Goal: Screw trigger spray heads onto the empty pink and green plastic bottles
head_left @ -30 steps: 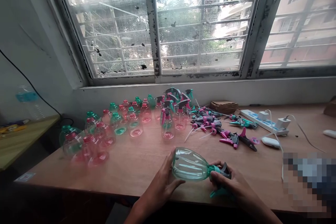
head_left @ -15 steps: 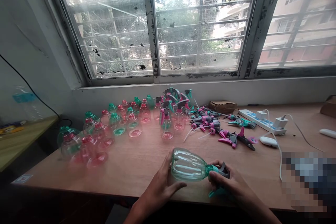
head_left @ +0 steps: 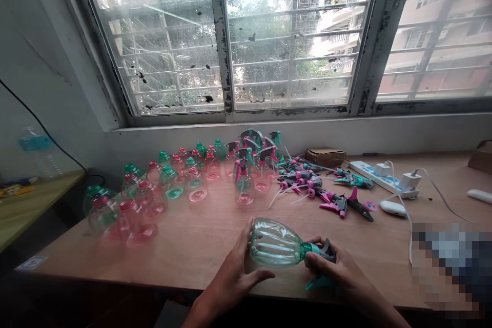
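A clear green spray bottle point(head_left: 277, 244) lies on its side just above the wooden table point(head_left: 200, 246), near the front edge. My left hand point(head_left: 234, 271) cups its wide base, fingers wrapped round it. My right hand point(head_left: 338, 271) grips the grey and teal trigger head point(head_left: 325, 256) fitted at the bottle's neck. Both hands are closed on this one bottle.
Several pink and green bottles point(head_left: 154, 195) stand at the back left, a few with trigger heads point(head_left: 249, 164). Loose trigger heads point(head_left: 323, 189) lie in a heap at centre right. A white power strip point(head_left: 384, 177) with plugs and cables sits right. A blurred patch point(head_left: 449, 266) covers the near right.
The bottle has shifted slightly in my hands; otherwise hands and table things stay as they were.
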A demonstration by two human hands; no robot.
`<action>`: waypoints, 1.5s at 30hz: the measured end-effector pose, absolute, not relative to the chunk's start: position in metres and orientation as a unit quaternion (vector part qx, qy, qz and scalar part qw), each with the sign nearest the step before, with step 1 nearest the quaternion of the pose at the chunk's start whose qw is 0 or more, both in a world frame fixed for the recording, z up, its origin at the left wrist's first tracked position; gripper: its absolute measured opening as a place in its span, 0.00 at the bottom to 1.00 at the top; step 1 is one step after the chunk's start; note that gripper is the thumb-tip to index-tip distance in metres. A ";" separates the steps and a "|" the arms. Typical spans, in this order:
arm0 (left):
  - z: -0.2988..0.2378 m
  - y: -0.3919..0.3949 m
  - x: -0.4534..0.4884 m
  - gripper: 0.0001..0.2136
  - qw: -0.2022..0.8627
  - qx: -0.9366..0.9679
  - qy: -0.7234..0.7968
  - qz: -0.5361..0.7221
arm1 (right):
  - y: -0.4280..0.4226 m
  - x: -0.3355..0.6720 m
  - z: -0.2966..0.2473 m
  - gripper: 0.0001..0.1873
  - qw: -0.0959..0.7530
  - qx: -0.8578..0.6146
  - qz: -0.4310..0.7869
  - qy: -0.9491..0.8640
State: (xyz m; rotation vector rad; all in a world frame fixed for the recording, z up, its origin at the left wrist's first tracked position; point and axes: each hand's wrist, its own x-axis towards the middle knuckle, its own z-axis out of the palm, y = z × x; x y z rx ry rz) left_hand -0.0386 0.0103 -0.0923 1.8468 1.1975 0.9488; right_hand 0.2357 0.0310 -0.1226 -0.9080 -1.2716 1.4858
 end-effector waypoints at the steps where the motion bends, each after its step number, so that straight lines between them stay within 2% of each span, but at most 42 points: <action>1: -0.091 0.011 -0.039 0.46 0.363 0.717 0.467 0.368 | 0.031 0.236 -0.122 0.24 0.473 -0.373 0.607 -0.519; 8: -0.096 0.011 -0.040 0.43 0.379 0.729 0.428 0.377 | 0.031 0.236 -0.125 0.24 0.474 -0.370 0.608 -0.519; 14: -0.088 0.007 -0.037 0.50 0.372 0.715 0.467 0.365 | 0.029 0.235 -0.121 0.24 0.474 -0.380 0.603 -0.517; 19: -0.083 0.009 -0.036 0.47 0.373 0.713 0.466 0.367 | 0.029 0.234 -0.120 0.25 0.469 -0.382 0.599 -0.524; 33: -0.094 0.010 -0.040 0.48 0.362 0.725 0.455 0.370 | 0.029 0.234 -0.119 0.23 0.476 -0.367 0.606 -0.520; 38: -0.093 0.009 -0.042 0.54 0.368 0.725 0.458 0.360 | 0.028 0.236 -0.121 0.23 0.469 -0.376 0.598 -0.531; 42: -0.087 0.007 -0.040 0.49 0.375 0.724 0.462 0.349 | 0.029 0.237 -0.122 0.24 0.467 -0.378 0.599 -0.528; 45: -0.087 0.006 -0.040 0.49 0.368 0.731 0.463 0.341 | 0.030 0.236 -0.121 0.23 0.473 -0.370 0.605 -0.523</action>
